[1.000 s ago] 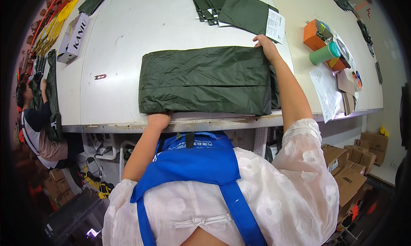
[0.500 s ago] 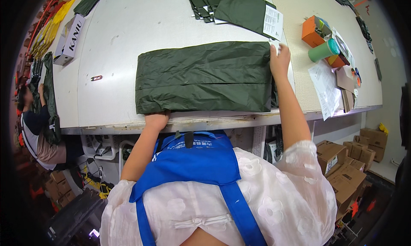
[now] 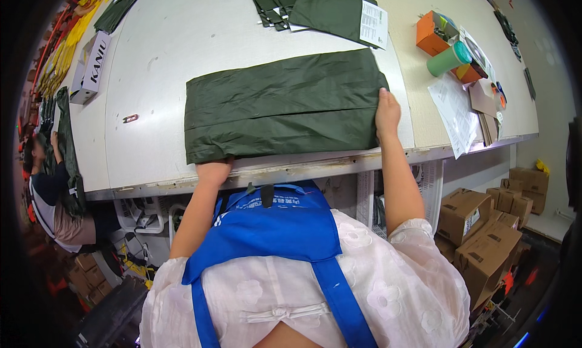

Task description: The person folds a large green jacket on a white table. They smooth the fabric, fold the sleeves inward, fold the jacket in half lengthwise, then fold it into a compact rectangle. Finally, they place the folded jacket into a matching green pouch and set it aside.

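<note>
In front of me on the table lies a dark green garment (image 3: pixel 279 105) of thin, creased fabric, folded into a long rectangle. My left hand (image 3: pixel 215 171) reaches under its near left corner; the fabric hides the fingers. At the right end, my right hand (image 3: pixel 388 114) grips the garment's edge, the thumb near the top and the fingers curled against the side. Farther back, more folded dark green garments (image 3: pixel 333 11) lie in a pile, with a white printed sheet (image 3: pixel 373 25) on the right one.
To the right are an orange box (image 3: pixel 431 35), a green cylinder (image 3: pixel 448 59), papers (image 3: pixel 454 114) and cardboard pieces (image 3: pixel 485 105). A small red object (image 3: pixel 130 118) and a white box (image 3: pixel 92 69) lie left. Another person (image 3: pixel 51 184) works far left. Cartons (image 3: pixel 485 251) stand below right.
My right hand has come down along the garment's right end and closed on its edge. That end now looks straighter and smoother. The left hand stays under the near left corner.
</note>
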The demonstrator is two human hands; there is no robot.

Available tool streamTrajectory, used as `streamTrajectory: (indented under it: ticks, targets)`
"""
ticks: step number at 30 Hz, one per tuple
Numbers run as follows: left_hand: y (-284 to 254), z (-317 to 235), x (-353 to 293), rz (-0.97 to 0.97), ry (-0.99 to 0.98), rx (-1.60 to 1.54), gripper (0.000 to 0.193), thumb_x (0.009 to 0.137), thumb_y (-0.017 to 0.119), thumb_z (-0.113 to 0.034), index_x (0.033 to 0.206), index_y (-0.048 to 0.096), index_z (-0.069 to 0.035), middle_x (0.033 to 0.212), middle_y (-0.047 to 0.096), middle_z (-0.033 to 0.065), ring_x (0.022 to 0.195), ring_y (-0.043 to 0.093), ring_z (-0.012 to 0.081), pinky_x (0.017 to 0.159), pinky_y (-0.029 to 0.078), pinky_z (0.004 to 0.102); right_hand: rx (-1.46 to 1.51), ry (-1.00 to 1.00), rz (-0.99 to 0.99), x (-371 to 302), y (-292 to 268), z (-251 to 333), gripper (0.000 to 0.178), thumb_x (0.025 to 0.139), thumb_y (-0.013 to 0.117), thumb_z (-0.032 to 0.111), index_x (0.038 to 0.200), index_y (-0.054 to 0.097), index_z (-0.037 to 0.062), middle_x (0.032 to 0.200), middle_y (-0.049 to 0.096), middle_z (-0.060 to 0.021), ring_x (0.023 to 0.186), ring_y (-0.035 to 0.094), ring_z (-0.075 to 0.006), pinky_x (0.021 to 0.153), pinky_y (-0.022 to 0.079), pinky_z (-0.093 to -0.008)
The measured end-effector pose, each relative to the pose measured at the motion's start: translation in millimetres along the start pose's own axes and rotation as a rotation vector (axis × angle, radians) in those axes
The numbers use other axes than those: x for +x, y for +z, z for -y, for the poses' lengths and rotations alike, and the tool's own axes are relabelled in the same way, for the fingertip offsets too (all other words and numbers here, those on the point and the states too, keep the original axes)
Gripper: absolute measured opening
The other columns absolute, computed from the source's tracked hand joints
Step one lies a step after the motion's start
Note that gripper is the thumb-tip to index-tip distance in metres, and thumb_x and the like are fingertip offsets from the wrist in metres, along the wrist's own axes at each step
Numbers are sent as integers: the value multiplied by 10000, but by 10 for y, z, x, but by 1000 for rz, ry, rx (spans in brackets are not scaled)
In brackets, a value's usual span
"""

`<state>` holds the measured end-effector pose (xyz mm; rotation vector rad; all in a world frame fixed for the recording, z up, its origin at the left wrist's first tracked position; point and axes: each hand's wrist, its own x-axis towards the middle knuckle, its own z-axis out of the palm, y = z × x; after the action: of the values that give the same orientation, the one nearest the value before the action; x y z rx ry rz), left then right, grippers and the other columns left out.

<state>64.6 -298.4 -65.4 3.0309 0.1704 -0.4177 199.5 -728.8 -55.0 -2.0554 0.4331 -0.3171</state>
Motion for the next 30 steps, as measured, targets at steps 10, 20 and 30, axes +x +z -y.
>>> streamTrajectory:
  ticks: [10,20,30]
  targets:
    - [63,87,-3,-181,38,88,505,846,537,-315,1311,511,-121,1382,461,135,1270,423,332,1063,329,448,718,395,480,150,-412,126,347,911,608,263,1145,590,7,1050,658,-93,934,621,-191,852,486,-316]
    - [319,277,60,-297,110,54,415,865,489,-194,1258,544,-70,1306,524,149,1214,474,328,1025,367,439,-242,79,44,249,-326,-133,278,918,545,249,994,601,-12,936,635,-217,857,605,-344,780,456,-406]
    - [211,295,203,-293,118,17,408,863,457,-123,1254,537,-38,1319,499,188,1220,455,362,1026,356,456,518,95,-72,211,-309,-437,262,972,466,222,958,573,-16,914,597,-70,841,520,-154,780,420,-289]
